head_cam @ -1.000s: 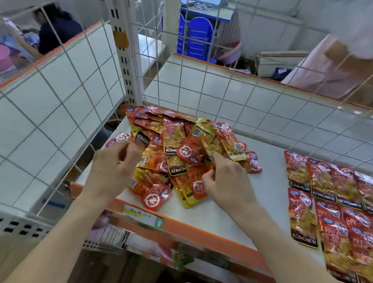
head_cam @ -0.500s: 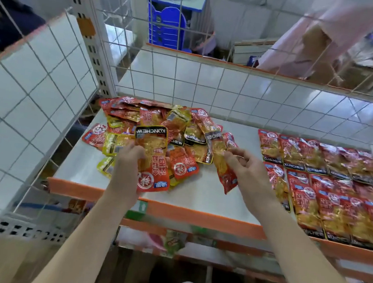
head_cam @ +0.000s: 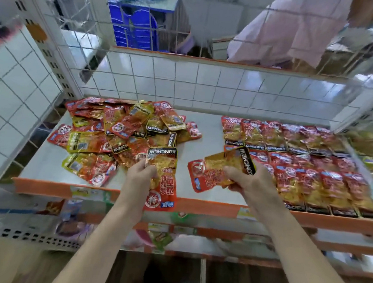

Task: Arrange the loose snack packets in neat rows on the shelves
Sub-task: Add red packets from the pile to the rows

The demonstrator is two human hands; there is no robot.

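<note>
A loose heap of red and gold snack packets (head_cam: pixel 122 133) lies on the left half of the white shelf (head_cam: pixel 205 125). On the right half, several packets lie in neat rows (head_cam: pixel 304 166). My left hand (head_cam: pixel 140 174) grips one packet (head_cam: pixel 162 180) upside down, its black band on top, in front of the heap. My right hand (head_cam: pixel 250 181) holds a packet (head_cam: pixel 214 169) sideways, maybe two stacked, just left of the rows.
White wire mesh walls (head_cam: pixel 186 84) enclose the shelf at the back and left. An orange front rail (head_cam: pixel 220 209) with price tags runs along the edge. A lower shelf (head_cam: pixel 160 237) holds other goods. Blue crates (head_cam: pixel 135 24) stand behind the mesh.
Both hands have lifted packets out of the heap. My left hand drew its packet toward the front edge, and my right hand carried its packet rightward to the rows.
</note>
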